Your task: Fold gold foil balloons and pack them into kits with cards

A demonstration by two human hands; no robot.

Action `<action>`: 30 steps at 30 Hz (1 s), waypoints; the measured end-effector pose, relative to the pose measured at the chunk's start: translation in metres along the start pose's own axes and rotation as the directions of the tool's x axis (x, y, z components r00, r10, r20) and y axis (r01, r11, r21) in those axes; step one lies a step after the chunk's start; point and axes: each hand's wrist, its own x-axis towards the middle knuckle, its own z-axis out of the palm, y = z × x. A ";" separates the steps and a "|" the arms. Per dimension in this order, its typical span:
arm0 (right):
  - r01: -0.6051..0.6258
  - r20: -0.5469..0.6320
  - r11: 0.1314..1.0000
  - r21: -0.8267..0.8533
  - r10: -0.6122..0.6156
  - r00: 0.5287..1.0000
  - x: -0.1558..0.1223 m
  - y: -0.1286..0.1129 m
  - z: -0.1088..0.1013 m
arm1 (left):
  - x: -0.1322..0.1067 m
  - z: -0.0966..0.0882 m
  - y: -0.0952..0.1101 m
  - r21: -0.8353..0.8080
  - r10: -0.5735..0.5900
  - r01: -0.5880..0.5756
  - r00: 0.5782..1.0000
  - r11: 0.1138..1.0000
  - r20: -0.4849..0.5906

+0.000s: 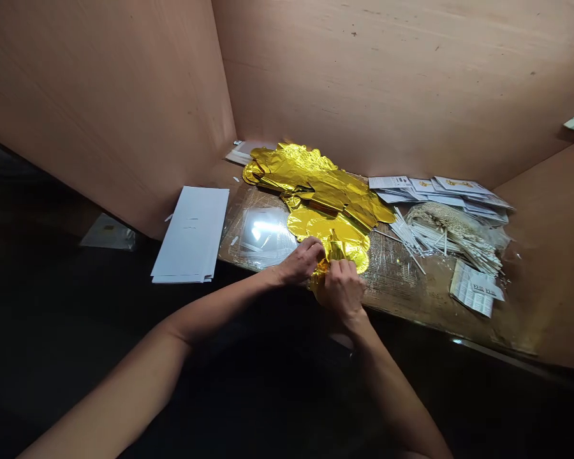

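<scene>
Near the table's front edge, my left hand (302, 261) and my right hand (345, 285) are both closed on a flat gold foil balloon (335, 233). The hands are close together, with fingers curled in at the balloon's near part. A bit of the gold foil hangs below them, past the edge. Just behind lies a pile of more gold foil balloons (310, 169), creased and overlapping. My fingers cover the exact spot they grip.
Clear plastic sleeves (268, 236) lie left of the balloon, and a stack of white paper sheets (194, 233) juts over the edge. At right are white sticks (428, 239), a bag of cord (435, 217), printed packets (459, 188) and a folded leaflet (473, 290). Wooden panels (387, 83) enclose the table.
</scene>
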 end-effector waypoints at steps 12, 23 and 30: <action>-0.210 0.117 0.012 0.978 0.798 0.591 0.019 0.110 -0.059 | 0.030 -0.023 0.091 0.194 0.176 -0.153 0.978 0.969 -0.111; -0.266 -0.020 0.442 0.857 0.544 0.839 -0.102 0.023 -0.007 | -0.020 0.027 0.051 0.290 0.257 -0.301 0.949 0.908 0.180; 0.238 -0.092 0.799 0.552 -0.226 0.970 -0.079 0.074 0.013 | -0.065 -0.008 0.019 0.012 0.317 -0.325 0.931 0.946 0.183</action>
